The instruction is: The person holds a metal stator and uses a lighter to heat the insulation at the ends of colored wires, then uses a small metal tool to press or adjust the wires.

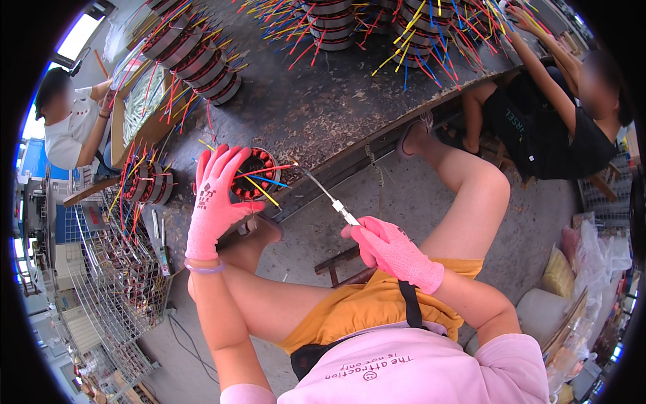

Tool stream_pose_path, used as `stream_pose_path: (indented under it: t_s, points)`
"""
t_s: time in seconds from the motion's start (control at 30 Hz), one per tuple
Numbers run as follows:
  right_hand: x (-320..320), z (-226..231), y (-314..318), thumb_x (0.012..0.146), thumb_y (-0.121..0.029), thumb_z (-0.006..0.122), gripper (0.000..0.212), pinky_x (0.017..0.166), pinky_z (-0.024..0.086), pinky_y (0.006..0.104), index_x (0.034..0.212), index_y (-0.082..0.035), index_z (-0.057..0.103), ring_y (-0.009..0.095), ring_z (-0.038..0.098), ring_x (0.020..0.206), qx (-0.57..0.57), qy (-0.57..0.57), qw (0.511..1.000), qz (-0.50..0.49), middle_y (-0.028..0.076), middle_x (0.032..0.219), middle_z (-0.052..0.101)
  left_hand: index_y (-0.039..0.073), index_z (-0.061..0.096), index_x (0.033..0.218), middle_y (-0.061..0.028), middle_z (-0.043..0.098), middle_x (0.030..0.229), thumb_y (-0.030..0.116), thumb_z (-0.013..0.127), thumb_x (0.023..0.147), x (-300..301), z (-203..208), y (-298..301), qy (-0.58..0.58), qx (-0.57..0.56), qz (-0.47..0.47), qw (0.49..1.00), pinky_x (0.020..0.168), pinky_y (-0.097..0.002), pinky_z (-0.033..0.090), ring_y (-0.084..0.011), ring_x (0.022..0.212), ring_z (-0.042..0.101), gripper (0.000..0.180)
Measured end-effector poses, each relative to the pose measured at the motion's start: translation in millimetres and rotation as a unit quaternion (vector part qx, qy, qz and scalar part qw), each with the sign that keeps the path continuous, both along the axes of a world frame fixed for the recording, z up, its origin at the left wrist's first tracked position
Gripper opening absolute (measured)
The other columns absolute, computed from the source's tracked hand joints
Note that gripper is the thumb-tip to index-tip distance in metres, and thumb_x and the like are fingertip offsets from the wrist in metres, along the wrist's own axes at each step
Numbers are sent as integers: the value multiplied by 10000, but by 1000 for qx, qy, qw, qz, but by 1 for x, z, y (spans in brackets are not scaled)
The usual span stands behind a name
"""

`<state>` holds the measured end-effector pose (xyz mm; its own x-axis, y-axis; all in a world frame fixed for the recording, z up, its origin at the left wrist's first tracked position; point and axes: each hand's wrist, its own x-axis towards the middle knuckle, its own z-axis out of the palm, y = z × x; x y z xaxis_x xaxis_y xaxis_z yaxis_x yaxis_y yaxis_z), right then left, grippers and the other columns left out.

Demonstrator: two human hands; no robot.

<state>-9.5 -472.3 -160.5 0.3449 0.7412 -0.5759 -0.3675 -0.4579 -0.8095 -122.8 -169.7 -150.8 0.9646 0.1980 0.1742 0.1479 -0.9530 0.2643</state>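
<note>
My left hand (217, 202), in a pink glove, is wrapped round the left side of a motor stator (268, 159) near the table's edge. Red windings ring the stator's opening, and red, blue and yellow wires stick out over it to the right. The fingers curve along its far side, with the thumb at the near side. My right hand (398, 254), also gloved in pink, is closed on the handle end of a thin torch (321, 187) with a bent metal tube. A small orange glow shows at the torch's tip, right by the end of a red wire (279, 167).
Stacked stators (205, 71) with bristling wires stand across the back of the worn dark table (303, 111). Another stator stack (149, 183) is at the left, near a box of pale tubes (143, 101). Wire racks (108, 283) stand lower left. Two people sit at the far left and right.
</note>
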Motion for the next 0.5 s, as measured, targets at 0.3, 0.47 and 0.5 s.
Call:
stream_pose_path:
  t_s: [0.3, 0.47, 0.5]
  points:
    - [1, -1, 0, 1014, -355, 481, 386, 544, 397, 259, 1103, -4, 615, 84, 480, 561, 3, -3, 1000, 2, 16, 647, 525, 101, 526, 1385, -112, 541, 1385, 233, 874, 523, 0, 0, -1, 3, 4, 0, 1000, 1210, -524, 210, -340, 1382, 411, 939]
    - [1, 1, 0, 1016, -357, 479, 387, 542, 394, 251, 1104, -6, 616, 81, 476, 561, 4, 2, 1000, -2, 12, 650, 523, 102, 527, 1384, -110, 541, 1386, 242, 876, 524, 0, -2, 0, -1, 5, 0, 1000, 1211, -522, 210, -336, 1383, 411, 939]
    - [0, 1, 0, 1015, -358, 481, 388, 541, 393, 250, 1103, -5, 616, 80, 475, 561, 5, 2, 1000, -2, 12, 651, 523, 101, 528, 1383, -110, 541, 1386, 242, 876, 526, 0, -2, 0, -1, 4, 1, 1000, 1211, -521, 211, -335, 1383, 411, 936]
